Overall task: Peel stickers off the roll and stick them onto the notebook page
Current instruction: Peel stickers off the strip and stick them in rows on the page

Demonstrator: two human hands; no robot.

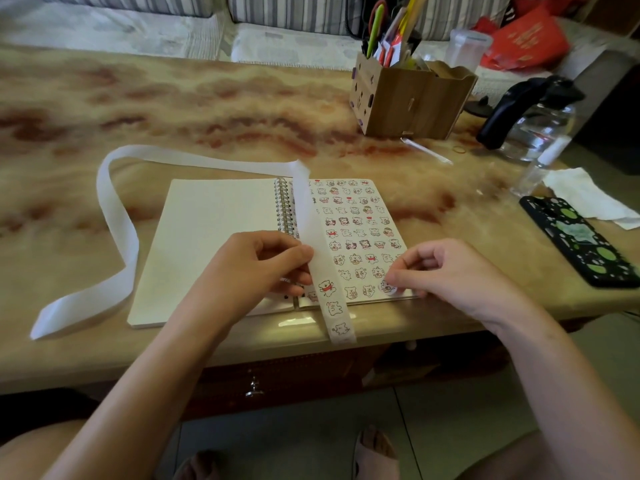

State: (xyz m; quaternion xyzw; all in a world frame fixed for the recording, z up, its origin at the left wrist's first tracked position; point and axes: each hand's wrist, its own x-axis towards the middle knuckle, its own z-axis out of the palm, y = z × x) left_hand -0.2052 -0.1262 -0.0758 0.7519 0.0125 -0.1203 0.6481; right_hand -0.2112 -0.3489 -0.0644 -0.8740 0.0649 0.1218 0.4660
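Note:
An open spiral notebook (214, 237) lies near the table's front edge. Its right page (356, 216) is covered with several rows of small bear stickers; the left page is blank. A long white sticker strip (121, 233) loops from the left of the table over the spiral and hangs off the front edge, with bear stickers (327, 288) on its near end. My left hand (256, 268) pinches the strip beside the spiral. My right hand (446, 268) presses a sticker (388, 287) with thumb and fingertip onto the page's lower right corner.
A wooden pen holder (412, 98) stands at the back right, a glass kettle (533, 126) to its right. A phone in a dark patterned case (585, 240) and a tissue (588, 199) lie at the right edge. A drawer handle (254, 388) sits below the table edge.

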